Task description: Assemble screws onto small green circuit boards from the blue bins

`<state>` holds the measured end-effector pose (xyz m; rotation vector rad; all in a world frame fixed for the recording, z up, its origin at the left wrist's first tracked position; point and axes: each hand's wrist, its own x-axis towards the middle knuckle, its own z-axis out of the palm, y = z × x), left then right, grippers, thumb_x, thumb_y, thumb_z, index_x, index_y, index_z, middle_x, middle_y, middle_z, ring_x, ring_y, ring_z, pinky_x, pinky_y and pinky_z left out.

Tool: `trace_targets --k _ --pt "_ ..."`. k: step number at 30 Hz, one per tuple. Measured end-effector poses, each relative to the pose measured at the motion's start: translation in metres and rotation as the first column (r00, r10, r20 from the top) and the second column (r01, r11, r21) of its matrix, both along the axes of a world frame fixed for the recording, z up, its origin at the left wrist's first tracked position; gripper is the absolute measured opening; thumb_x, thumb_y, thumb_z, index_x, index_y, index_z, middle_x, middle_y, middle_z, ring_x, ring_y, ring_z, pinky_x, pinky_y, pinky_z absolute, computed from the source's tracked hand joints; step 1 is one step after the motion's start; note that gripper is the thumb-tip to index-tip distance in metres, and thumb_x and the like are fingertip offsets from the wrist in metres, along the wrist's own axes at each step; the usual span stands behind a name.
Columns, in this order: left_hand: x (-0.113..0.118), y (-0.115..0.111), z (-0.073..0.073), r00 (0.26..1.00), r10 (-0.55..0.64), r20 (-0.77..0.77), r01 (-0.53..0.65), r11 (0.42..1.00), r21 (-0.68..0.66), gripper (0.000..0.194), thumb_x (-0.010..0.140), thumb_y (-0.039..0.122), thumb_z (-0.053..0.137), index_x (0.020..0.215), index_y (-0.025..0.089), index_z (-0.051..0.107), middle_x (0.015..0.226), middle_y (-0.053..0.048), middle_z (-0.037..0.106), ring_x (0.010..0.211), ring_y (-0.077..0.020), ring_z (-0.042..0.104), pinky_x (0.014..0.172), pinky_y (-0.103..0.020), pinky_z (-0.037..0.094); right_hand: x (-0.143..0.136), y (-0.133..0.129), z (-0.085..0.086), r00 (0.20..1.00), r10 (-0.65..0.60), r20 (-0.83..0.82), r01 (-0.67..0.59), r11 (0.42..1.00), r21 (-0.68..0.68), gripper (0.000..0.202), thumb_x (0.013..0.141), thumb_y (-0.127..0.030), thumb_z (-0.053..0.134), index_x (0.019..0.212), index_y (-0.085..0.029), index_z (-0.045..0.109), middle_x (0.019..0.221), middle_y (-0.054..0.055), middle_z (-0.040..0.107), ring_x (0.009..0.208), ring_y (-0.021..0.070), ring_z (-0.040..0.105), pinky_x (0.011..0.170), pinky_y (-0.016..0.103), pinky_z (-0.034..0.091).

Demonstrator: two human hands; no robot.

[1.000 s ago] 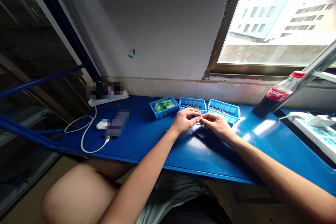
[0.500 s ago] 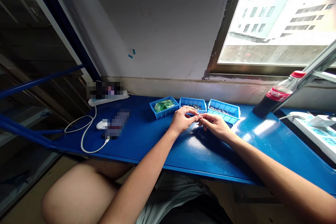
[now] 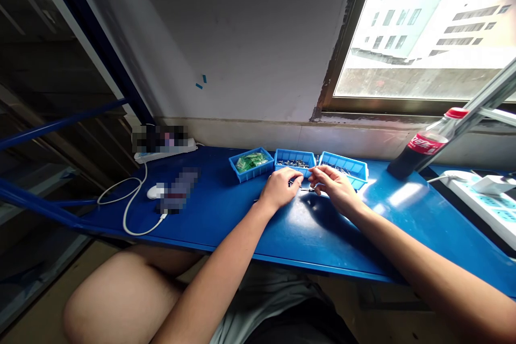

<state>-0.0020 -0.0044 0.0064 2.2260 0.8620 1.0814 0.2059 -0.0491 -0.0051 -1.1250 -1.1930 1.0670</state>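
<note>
My left hand [image 3: 281,188] is low over the blue table, its fingers curled together; whatever they grip is too small to name. Just right of it, my right hand [image 3: 328,181] has thumb and fingertips pinched, with something tiny and unclear at the tips. A gap separates the two hands. Small dark pieces [image 3: 308,190] show between them. Behind the hands stand a blue bin of small metal parts [image 3: 295,156] and another of screw-like parts [image 3: 351,163], partly hidden by my right hand. A third bin [image 3: 252,175] holds green packets [image 3: 252,160].
A cola bottle [image 3: 421,149] stands at the back right, near a white power strip [image 3: 494,201]. On the left lie a blurred-out device [image 3: 177,191], a white rounded object [image 3: 154,192] and a looping white cable [image 3: 126,215]. The table's front edge [image 3: 282,262] runs below my forearms.
My hands, earlier touching at the fingertips, have moved apart. The left has lowered slightly with its fingers curled in, and small dark pieces now show between them.
</note>
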Motion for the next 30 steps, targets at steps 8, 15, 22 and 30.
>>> trace_targets --k 8,15,22,30 --pt "-0.001 -0.004 -0.006 0.933 -0.134 -0.333 0.205 0.96 0.189 0.034 0.097 0.038 0.075 0.129 0.027 0.08 0.137 -0.01 0.077 0.139 -0.0359 0.063 0.119 -0.056 0.047 0.019 0.01 -0.003 0.97 -0.156 -0.189 0.126 0.979 -0.158 0.042 0.092 -0.065 0.071 0.106 -0.025 0.07 0.072 0.002 0.066 0.053 0.0185 0.057 0.045 0.034 0.044" --pt "0.008 -0.006 -0.009 0.859 -0.147 -0.49 0.314 0.907 0.279 0.023 0.103 0.024 0.065 0.116 0.026 0.084 0.126 -0.005 0.082 0.13 -0.0263 0.07 0.117 -0.047 0.047 0.005 0.003 0.004 0.965 -0.07 -0.253 0.054 0.996 -0.069 0.039 0.088 -0.059 0.083 0.103 -0.023 0.075 0.071 -0.001 0.068 0.052 0.013 0.058 0.045 0.026 0.044" --pt "0.007 -0.004 -0.006 0.877 -0.049 -0.478 0.217 0.928 0.303 0.02 0.101 0.017 0.065 0.099 0.022 0.084 0.103 -0.005 0.085 0.102 -0.0234 0.077 0.097 -0.038 0.052 0.004 0.003 0.001 0.978 -0.043 -0.204 0.031 0.997 -0.064 0.033 0.092 -0.057 0.079 0.102 -0.025 0.075 0.072 -0.002 0.068 0.054 0.0141 0.058 0.047 0.026 0.044" --pt "0.005 -0.006 -0.004 0.956 -0.006 -0.292 0.08 0.967 0.242 0.019 0.095 0.009 0.066 0.105 0.019 0.077 0.103 -0.007 0.081 0.095 -0.0234 0.076 0.093 -0.036 0.058 0.005 0.003 -0.001 0.997 -0.027 -0.068 0.025 0.999 -0.03 0.032 0.096 -0.059 0.073 0.103 -0.028 0.073 0.075 -0.001 0.068 0.056 0.0165 0.057 0.049 0.03 0.044"
